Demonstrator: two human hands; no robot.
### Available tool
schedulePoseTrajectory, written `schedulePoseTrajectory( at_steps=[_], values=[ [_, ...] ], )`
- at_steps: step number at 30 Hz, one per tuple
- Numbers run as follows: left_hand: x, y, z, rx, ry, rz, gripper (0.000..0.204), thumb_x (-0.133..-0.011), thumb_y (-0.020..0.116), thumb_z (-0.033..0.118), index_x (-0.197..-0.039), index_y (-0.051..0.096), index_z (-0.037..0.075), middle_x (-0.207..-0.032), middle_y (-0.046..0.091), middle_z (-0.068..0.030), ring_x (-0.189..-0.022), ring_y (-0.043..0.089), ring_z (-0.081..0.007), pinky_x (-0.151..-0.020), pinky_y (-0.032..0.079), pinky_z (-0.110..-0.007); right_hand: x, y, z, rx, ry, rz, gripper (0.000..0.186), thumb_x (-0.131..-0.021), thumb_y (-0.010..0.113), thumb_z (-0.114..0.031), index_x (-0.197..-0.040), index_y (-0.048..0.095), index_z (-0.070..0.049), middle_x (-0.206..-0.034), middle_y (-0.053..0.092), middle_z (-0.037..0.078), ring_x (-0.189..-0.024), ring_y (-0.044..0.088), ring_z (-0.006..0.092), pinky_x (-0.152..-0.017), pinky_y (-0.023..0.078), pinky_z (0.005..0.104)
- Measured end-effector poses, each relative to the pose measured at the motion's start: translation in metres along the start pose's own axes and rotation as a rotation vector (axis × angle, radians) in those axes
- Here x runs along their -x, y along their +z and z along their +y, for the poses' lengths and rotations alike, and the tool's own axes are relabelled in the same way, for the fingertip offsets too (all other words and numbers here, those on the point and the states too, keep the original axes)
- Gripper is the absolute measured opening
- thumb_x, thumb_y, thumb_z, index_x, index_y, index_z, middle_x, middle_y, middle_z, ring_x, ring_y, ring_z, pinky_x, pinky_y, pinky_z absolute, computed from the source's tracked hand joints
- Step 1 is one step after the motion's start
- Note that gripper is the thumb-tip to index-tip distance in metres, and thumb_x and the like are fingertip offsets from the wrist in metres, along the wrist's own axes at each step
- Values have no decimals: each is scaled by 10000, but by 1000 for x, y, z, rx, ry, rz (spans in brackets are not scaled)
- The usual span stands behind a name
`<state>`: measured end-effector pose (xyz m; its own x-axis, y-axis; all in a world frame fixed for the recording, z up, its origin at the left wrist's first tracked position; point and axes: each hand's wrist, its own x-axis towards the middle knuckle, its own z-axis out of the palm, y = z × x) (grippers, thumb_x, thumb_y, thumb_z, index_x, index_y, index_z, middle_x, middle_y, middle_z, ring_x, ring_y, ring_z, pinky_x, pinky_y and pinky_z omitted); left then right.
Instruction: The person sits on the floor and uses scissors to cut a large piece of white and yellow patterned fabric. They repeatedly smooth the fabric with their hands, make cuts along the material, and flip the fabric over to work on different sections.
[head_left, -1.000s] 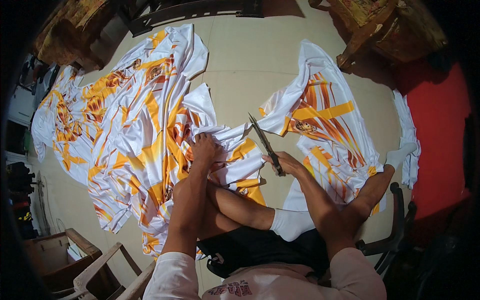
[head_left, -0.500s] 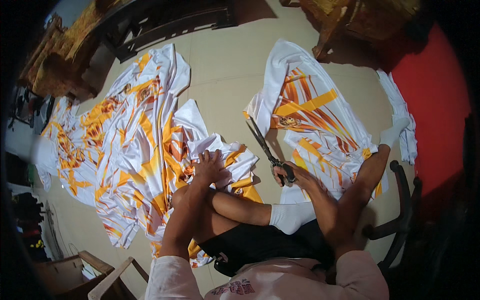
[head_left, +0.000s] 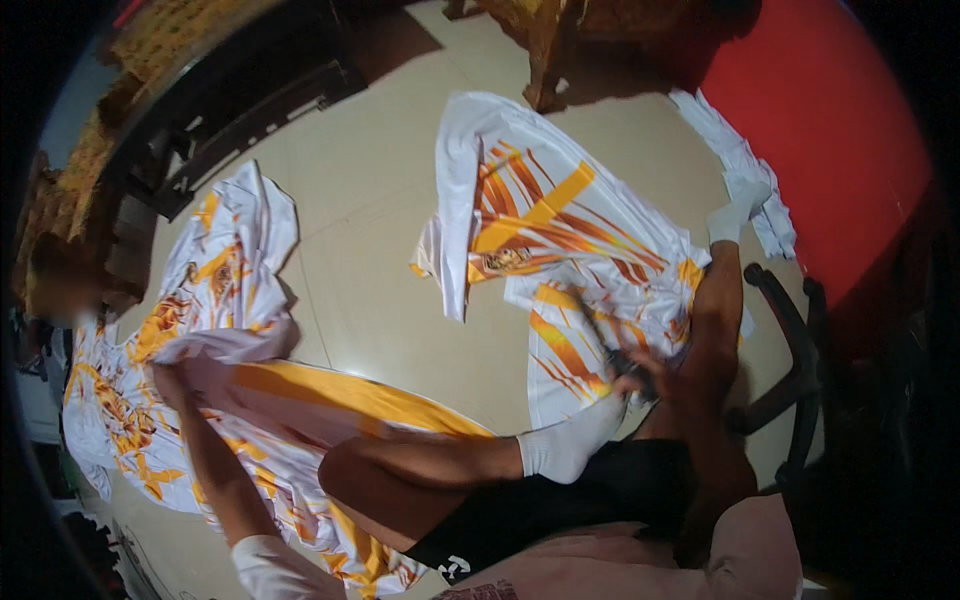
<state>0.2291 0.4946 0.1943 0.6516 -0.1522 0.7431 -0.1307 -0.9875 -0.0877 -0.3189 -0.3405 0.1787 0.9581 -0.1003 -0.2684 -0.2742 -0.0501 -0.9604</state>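
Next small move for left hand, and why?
Probably lay the held cloth down on the pile: the left hand grips one end, the rest trails to the bent leg, and the scissors in the right hand are clear of it.

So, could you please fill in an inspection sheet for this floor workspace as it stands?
Surface: pale tiled floor, partly covered by fabric.
Job's things: left fabric, white with orange patterns, part of it lifted; right fabric, similarly patterned, spread on the floor; scissors, blurred, blade opening unclear.
Clutter: crumpled white cloth lying along the red surface at right.
Hands: left hand grips the left fabric; right hand holds the scissors.
Cables: thin dark strand at lower left, possibly a cord; too blurred to confirm.
Surroundings: wooden furniture at the top, dark low furniture at upper left, curved black legs at right, probably a chair's.
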Motion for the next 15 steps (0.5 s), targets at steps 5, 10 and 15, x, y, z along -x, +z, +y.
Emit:
schedulePoseTrajectory(
  at_steps=[5, 10, 15],
  values=[
    [19, 69, 221, 597, -194, -440, 529, -949, 668, 308, -1299, 567, -76, -1159, 688, -272, -1077, 664, -426, -982, 506, -482, 35, -126, 0, 254, 177, 846, 385, -945, 708, -402, -877, 643, -29, -711, 633, 33, -633, 601, 135, -604, 486, 285],
    [201, 28, 544, 851, -233, -973, 383, -931, 643, 277, -1249, 652, 64, -1168, 699, -126, -997, 683, -325, -914, 537, -437, -54, -219, 51, 425, 402, 907, 373, -916, 745, -363, -827, 654, -12, -715, 635, 43, -611, 592, 135, -581, 492, 287],
    [201, 17, 643, 632, 102, -952, 280, -1004, 484, 259, -1060, 684, 72, -986, 709, -189, -913, 684, -391, -801, 528, -528, -110, -313, 110, 692, 585, 926, 338, -874, 738, -286, -763, 639, 17, -801, 733, 185, -681, 704, 216, -577, 531, 381]
  ],
)
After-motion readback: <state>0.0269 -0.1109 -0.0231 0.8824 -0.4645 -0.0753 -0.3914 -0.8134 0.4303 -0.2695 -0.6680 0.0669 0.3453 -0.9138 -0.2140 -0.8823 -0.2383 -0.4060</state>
